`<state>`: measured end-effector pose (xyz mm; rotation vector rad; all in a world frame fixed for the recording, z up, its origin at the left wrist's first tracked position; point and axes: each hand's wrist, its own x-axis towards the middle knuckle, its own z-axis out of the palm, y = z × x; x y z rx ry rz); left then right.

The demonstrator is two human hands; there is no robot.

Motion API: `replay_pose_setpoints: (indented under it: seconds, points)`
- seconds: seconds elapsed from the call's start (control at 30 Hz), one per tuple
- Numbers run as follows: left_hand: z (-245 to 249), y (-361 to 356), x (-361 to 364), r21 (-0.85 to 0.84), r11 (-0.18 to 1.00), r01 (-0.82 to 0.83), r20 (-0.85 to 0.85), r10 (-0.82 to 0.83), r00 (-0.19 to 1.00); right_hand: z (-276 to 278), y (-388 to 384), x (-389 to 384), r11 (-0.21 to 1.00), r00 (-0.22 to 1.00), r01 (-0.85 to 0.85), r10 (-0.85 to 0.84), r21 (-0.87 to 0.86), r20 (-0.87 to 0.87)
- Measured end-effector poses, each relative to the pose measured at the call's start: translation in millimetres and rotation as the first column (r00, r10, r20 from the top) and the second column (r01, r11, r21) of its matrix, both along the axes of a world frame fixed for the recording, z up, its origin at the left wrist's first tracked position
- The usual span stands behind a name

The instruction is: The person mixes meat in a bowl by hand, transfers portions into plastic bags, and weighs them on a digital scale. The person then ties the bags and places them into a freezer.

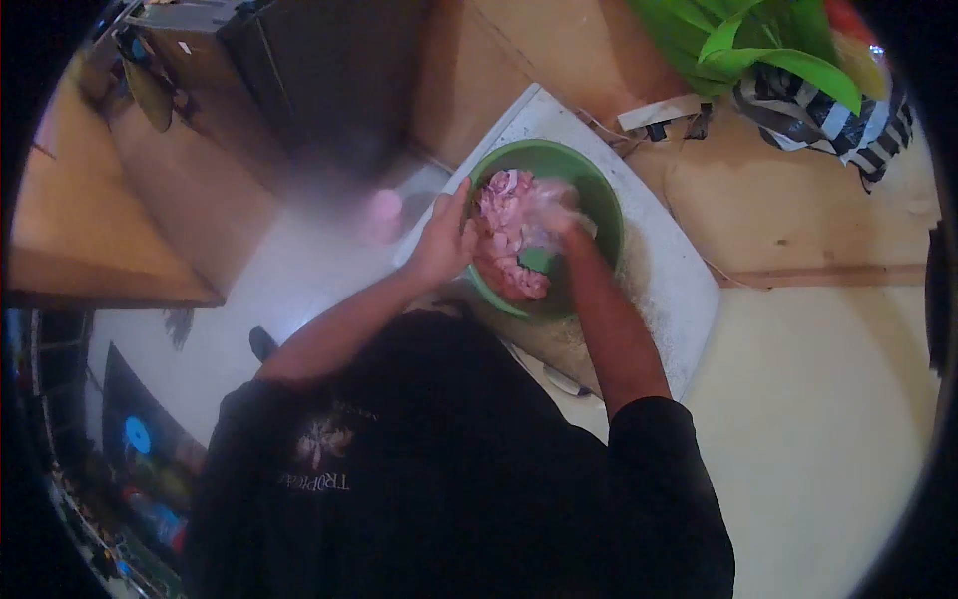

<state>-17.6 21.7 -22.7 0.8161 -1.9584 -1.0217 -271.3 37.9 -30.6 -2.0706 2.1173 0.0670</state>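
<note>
Inside a round green basin [607, 190], moist-looking pink pieces [499, 215], apparently raw meat, lay heaped toward the left side, irregular in outline and lumpy in texture. The basin had smooth, curved walls and stood on a white tabletop [679, 265] with a worn, brown-speckled surface. The left hand [449, 240] was at the basin's left rim, its fingers extended and partly spread; whether it gripped the rim could not be told. The right hand [559, 215] reached into the basin among the pieces, blurred, so that its grip could not be determined.

The basin's right inner wall showed between the right forearm and the rim. Tabletop extended beyond the rim at right, narrowing to a corner at the top; the left forearm crossed the left approach, the right forearm the lower right.

A blurred pink container [385, 210] appeared left of the tabletop, with a dark cabinet [329, 80] farther off. At upper right were bright green material [738, 45] and a black-and-white striped bag [828, 120], both well apart from the basin.
</note>
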Motion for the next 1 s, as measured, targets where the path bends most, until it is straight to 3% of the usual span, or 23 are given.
replay_pose_setpoints:
  seconds: [0.1, 0.23, 0.37, 0.47, 0.53, 0.67, 0.83, 0.93, 1.0]
  points:
    - [3, 3, 0, 0.007, 1.000, -0.007, -0.036, 0.007, 0.999, 22, 1, 16, 0.994, 0.994, -0.091, 0.088, 0.055, 0.058]
    - [3, 0, -1, 0.042, 0.999, -0.001, -0.005, 0.001, 1.000, 10, 12, 62, 0.983, 0.983, -0.164, 0.155, -0.077, -0.102]
    - [5, 2, -1, 0.071, 0.997, 0.010, -0.010, -0.009, 1.000, -10, 30, 65, 0.989, 0.986, 0.113, -0.124, -0.092, -0.115]
    - [-4, 2, -1, 0.010, 1.000, -0.007, -0.009, 0.007, 1.000, 4, 35, 27, 0.988, 0.988, -0.134, 0.127, -0.076, -0.090]
    - [-3, 0, -2, -0.009, 1.000, -0.008, -0.027, 0.008, 1.000, 10, 35, 1, 0.981, 0.982, -0.184, 0.182, -0.056, -0.044]
    - [3, 2, -1, -0.004, 1.000, -0.013, 0.002, 0.013, 1.000, 28, 42, -28, 0.985, 0.979, -0.024, -0.011, 0.169, 0.201]
    - [-3, 2, -4, 0.008, 1.000, -0.019, -0.025, 0.020, 0.999, 19, 78, -13, 0.835, 0.931, 0.022, -0.218, 0.550, 0.294]
    - [-6, 2, -6, -0.049, 0.998, -0.039, -0.047, 0.037, 0.998, -5, 92, 25, 0.802, 0.877, 0.004, -0.290, 0.597, 0.384]
    - [-6, 2, -7, -0.089, 0.995, -0.046, -0.059, 0.041, 0.997, -21, 88, 43, 0.800, 0.749, 0.067, -0.436, 0.596, 0.500]
